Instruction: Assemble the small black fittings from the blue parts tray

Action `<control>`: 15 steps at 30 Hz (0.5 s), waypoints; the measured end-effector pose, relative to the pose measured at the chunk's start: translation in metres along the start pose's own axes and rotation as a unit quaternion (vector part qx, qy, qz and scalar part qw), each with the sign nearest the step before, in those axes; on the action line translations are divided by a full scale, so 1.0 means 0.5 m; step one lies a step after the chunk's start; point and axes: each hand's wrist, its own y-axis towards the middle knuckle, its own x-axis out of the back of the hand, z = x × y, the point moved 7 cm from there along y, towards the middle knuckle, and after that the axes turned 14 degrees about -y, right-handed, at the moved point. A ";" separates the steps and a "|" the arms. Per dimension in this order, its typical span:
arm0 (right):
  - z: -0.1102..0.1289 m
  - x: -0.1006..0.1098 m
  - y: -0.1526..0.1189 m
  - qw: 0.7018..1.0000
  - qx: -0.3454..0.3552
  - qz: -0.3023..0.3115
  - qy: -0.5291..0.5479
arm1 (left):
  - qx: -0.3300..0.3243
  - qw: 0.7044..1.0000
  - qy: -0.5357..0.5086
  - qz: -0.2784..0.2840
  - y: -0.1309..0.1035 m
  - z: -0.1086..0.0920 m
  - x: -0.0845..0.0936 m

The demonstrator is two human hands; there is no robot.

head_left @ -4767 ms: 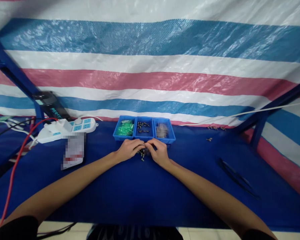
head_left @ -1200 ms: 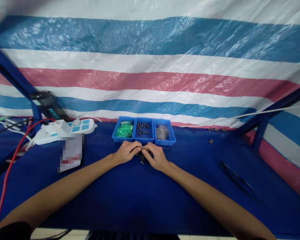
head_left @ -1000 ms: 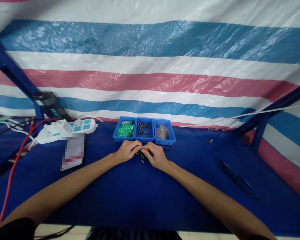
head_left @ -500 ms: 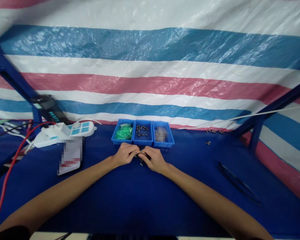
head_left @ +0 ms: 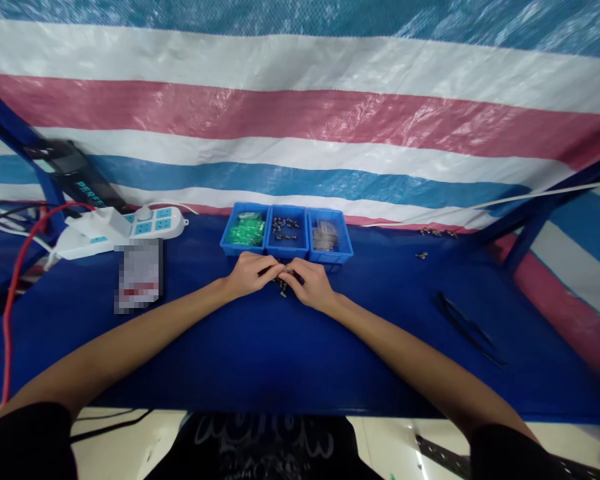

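Red cable [head_left: 9,313]: hangs at the left edge of the table [head_left: 280,360]. Bottle [head_left: 83,177]: black, far left, leaning against the striped sheet [head_left: 280,110]. Power strip [head_left: 170,230]: white, blue sockets, plugs fitted, just nearer than the bottle. Flat item [head_left: 140,273]: obscured by pixels, near side of the strip. Left bin [head_left: 241,251]: blue, far side, holds green packets [head_left: 247,231]. Left hand [head_left: 250,273]: just nearer than the left bin, thumb and fingers drawn narrow in a pinch. Middle bin [head_left: 286,253]: blue, beside the left one, holds scattered screws. Small part [head_left: 287,269]: between the fingertips of both hands, too small to identify. Loose screws [head_left: 283,292]: dark pile on the table, partly hidden beneath the hands. Right hand [head_left: 310,283]: pinched narrow, tips meeting the left hand's at the part. Right bin [head_left: 331,257]: blue, holds clear packets [head_left: 325,235]. Stray screws [head_left: 422,255]: far right, with a row behind. Dark slim item [head_left: 473,338]: right, lying slantwise.
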 end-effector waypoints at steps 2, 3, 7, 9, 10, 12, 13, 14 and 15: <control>0.000 0.000 -0.001 1.000 -0.003 -0.002 -0.003 | -0.008 1.000 0.010 -0.009 -0.001 -0.004 0.002; -0.001 0.000 -0.001 1.000 -0.004 -0.003 -0.005 | -0.012 1.000 0.011 -0.011 -0.001 -0.006 0.002; -0.002 -0.002 -0.003 1.000 -0.005 -0.006 -0.015 | -0.004 1.000 0.004 0.001 -0.006 0.000 -0.001; -0.002 -0.003 -0.004 1.000 -0.002 -0.010 -0.015 | -0.005 1.000 -0.004 0.007 -0.008 0.003 -0.003; -0.002 -0.003 -0.004 1.000 -0.001 -0.012 -0.014 | -0.005 1.000 -0.008 0.009 -0.009 0.004 -0.003; -0.002 -0.002 -0.003 1.000 0.003 -0.015 -0.011 | -0.002 1.000 -0.019 0.013 -0.009 0.006 -0.004; -0.002 -0.002 -0.003 1.000 0.003 -0.016 -0.009 | 0.001 1.000 -0.025 0.013 -0.008 0.007 -0.004; -0.002 -0.001 -0.002 1.000 0.003 -0.016 -0.008 | 0.003 0.999 -0.031 0.013 -0.007 0.008 -0.004; -0.002 0.000 -0.001 1.000 0.002 -0.015 -0.007 | 0.006 0.999 -0.035 0.015 -0.007 0.009 -0.004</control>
